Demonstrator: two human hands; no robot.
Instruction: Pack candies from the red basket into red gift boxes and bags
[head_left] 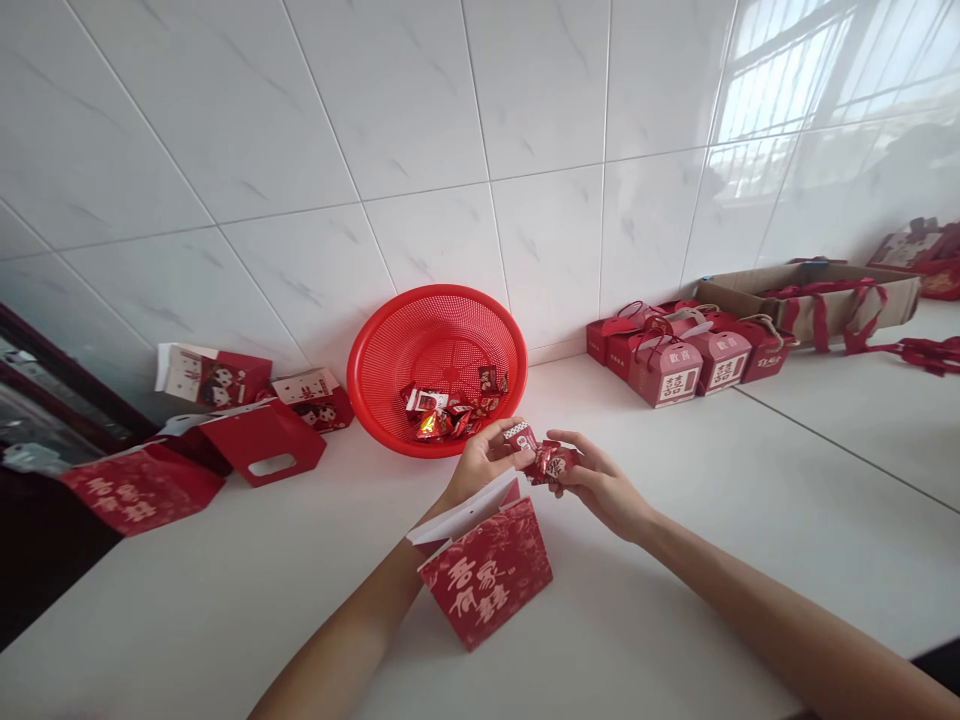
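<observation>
Between my two hands, several wrapped candies (551, 461) in red wrappers are gathered just right of the basket. My left hand (487, 462) is closed around a candy with a white-and-red wrapper (519, 437). My right hand (600, 488) pinches the red candies beside it, the fingertips of both hands nearly touching. In front of my left wrist stands a red gift box (491, 575) with pale lettering, its top flaps raised. Behind my hands, a red plastic basket (364, 420) leans tilted against the wall, more wrapped candies (450, 415) lying in its lower part.
Several red gift boxes (274, 445) lie at the left. Closed boxes with handles (664, 375) stand grouped at the right, by a cardboard box (892, 300) with red ribbons (821, 318). A tiled wall (300, 130) bounds the white table (675, 640) at the back.
</observation>
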